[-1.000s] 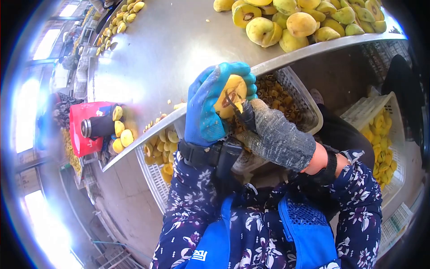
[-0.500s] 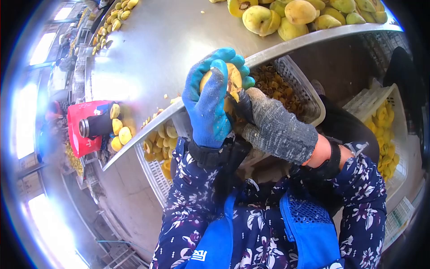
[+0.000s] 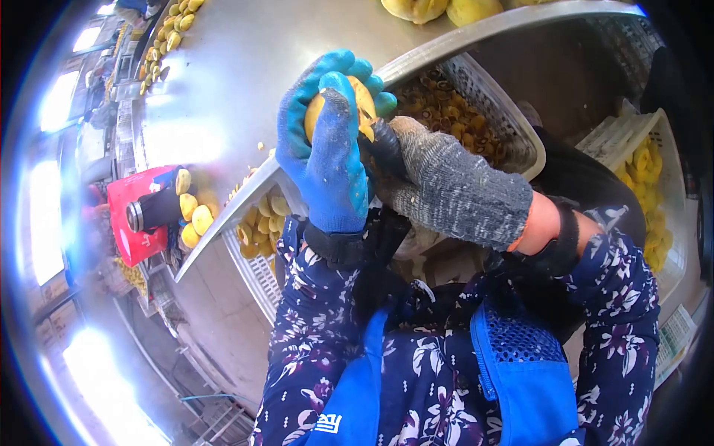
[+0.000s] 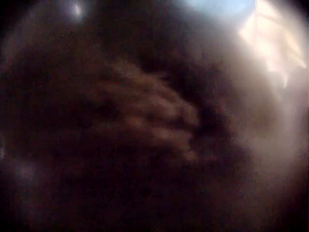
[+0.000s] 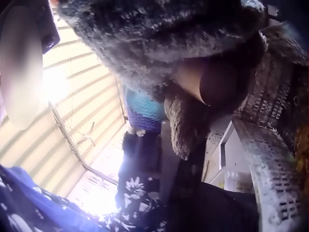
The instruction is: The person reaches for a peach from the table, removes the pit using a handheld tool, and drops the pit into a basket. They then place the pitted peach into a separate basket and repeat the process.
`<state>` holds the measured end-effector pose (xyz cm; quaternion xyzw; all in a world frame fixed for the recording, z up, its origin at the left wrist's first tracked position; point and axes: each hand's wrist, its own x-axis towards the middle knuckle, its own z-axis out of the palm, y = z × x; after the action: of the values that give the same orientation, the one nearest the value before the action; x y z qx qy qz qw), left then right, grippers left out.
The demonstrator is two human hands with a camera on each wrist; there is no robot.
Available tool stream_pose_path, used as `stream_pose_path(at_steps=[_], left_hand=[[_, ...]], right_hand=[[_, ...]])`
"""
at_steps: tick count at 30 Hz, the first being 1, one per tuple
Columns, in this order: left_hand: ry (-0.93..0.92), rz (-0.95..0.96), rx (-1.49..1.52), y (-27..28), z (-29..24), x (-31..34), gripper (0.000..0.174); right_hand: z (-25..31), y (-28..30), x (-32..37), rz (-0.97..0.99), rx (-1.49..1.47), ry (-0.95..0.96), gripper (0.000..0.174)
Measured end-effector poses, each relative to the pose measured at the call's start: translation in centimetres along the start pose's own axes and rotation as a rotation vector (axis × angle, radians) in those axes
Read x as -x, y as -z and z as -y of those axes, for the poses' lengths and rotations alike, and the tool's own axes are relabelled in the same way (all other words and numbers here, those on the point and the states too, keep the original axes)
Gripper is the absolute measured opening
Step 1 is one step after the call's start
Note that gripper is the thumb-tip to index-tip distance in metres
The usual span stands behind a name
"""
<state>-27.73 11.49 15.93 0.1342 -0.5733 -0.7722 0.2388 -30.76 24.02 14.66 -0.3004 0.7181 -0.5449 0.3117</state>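
Yellow fruit [image 3: 363, 97] is held up near the edge of a big, shiny metal table [image 3: 238, 82]. Under that edge is a scrap crate [image 3: 534, 152], white, with brown and yellow bits inside. Another crate [image 3: 256, 284], by the left arm, has pale yellow pieces in it. The right hand [image 3: 461, 182], in a fuzzy gray glove, grips a dark tool. The left hand [image 3: 327, 160], in a blue glove, grips the fruit, with its thumb across the front and fingers curled around the far side. The fruit's cut side points toward the right hand. That side looks longest going up and down, tipped a little, but the thumb hides the middle. Smallest is the dark tool [image 3: 388, 152], whose end meets the fruit's lower right edge.
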Motion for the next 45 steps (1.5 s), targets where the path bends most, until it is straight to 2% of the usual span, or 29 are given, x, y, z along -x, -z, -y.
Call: stream_pose_path(at_steps=[1, 3, 5, 6, 7, 8, 10, 11, 12, 13, 14, 17, 20, 21, 24, 28, 30, 34, 35, 36, 38, 39, 40, 42, 43, 44, 45], left_hand=[[-0.061, 0.028, -0.042, 0.0, 0.1, 0.0, 0.025], [-0.16, 0.042, -0.096, -0.1, 0.3, 0.0, 0.024], [-0.152, 0.065, -0.126, 0.1, 0.2, 0.0, 0.031], [-0.144, 0.086, -0.155, 0.2, 0.2, -0.1, 0.04], [-0.146, 0.079, -0.153, 0.3, 0.1, -0.1, 0.04], [-0.083, 0.116, -0.15, 0.4, -0.1, -0.1, 0.04], [-0.028, 0.147, -0.15, 0.9, -0.7, -0.3, 0.041], [0.026, 0.226, -0.16, 1.2, -0.9, -0.4, 0.042], [0.081, 0.306, -0.168, 1.4, -1.0, -0.4, 0.042], [0.12, 0.305, -0.128, 1.4, -1.2, -0.3, 0.042], [0.116, 0.295, -0.125, 1.5, -1.4, -0.3, 0.042], [0.24, 0.474, -0.145, 2.0, -2.4, -0.5, 0.038], [0.218, 0.515, -0.115, 1.8, -2.4, -0.3, 0.036], [0.25, 0.556, -0.151, 1.9, -2.5, -0.4, 0.036], [0.291, 0.629, -0.152, 2.3, -2.6, -0.7, 0.033], [0.282, 0.639, -0.11, 2.1, -2.6, -0.4, 0.032], [0.224, 0.659, -0.114, 1.8, -2.8, -0.1, 0.032], [0.19, 0.632, -0.066, 1.1, -3.1, 0.5, 0.036], [0.194, 0.628, -0.033, 1.0, -3.2, 0.6, 0.04], [0.196, 0.625, -0.001, 0.9, -3.3, 0.7, 0.043], [0.229, 0.56, 0.009, 0.6, -3.7, 1.1, 0.047], [0.273, 0.498, 0.015, 0.4, -3.9, 1.1, 0.051], [0.256, 0.5, 0.015, 0.3, -3.7, 0.9, 0.051], [0.26, 0.378, 0.125, 0.4, -2.9, 0.9, 0.055], [0.269, 0.338, 0.125, 0.3, -2.8, 0.9, 0.053], [0.26, 0.338, 0.123, 0.5, -2.7, 0.8, 0.053], [0.274, 0.32, 0.081, 0.7, -2.6, 0.5, 0.05]], right_hand=[[0.2, 0.3, 0.3, 0.034, -0.109, 0.042, 0.043], [0.1, 0.0, 0.7, 0.005, -0.045, 0.067, 0.042], [0.0, -0.1, 0.6, -0.028, 0.025, 0.101, 0.041], [-0.1, 0.0, 0.5, 0.014, -0.106, 0.118, 0.041], [-0.2, 0.0, 0.5, 0.061, -0.236, 0.131, 0.041], [-0.2, 0.2, 0.6, 0.068, -0.232, 0.133, 0.041], [0.2, 0.6, 0.9, 0.141, -0.233, 0.046, 0.041], [0.6, 1.0, 1.1, 0.148, -0.231, 0.049, 0.041], [1.5, 1.7, 1.3, 0.226, -0.233, -0.059, 0.039], [1.9, 2.0, 1.5, 0.304, -0.232, -0.168, 0.038], [2.0, 2.0, 1.7, 0.314, -0.226, -0.168, 0.038], [2.2, 1.9, 2.4, 0.317, -0.341, -0.18, 0.035], [2.5, 2.1, 3.0, 0.44, -0.612, -0.428, 0.032], [2.6, 1.6, 3.1, 0.338, -0.463, -0.296, 0.03], [2.3, 1.7, 3.4, 0.407, -0.469, -0.348, 0.031], [3.2, 2.6, 3.5, 0.507, -0.554, -0.501, 0.032], [3.0, 3.0, 3.7, 0.577, -0.61, -0.494, 0.022], [4.2, 4.1, 3.7, 0.703, -0.84, -0.602, 0.028], [3.4, 3.6, 3.8, 0.701, -0.866, -0.461, 0.029], [3.0, 3.3, 4.0, 0.705, -0.853, -0.461, 0.029], [2.9, 3.2, 4.3, 0.758, -1.107, -0.559, 0.03], [3.0, 3.5, 3.8, 0.738, -0.81, -0.491, 0.031], [3.5, 3.6, 3.6, 0.74, -0.795, -0.482, 0.031], [4.8, 3.1, 3.4, 0.384, -0.243, -0.258, 0.025], [4.1, 2.0, 3.6, 0.232, -0.136, -0.104, 0.026], [3.0, 1.5, 3.6, 0.233, -0.132, -0.096, 0.026], [2.1, 1.1, 3.4, 0.086, 0.152, 0.062, 0.023]])
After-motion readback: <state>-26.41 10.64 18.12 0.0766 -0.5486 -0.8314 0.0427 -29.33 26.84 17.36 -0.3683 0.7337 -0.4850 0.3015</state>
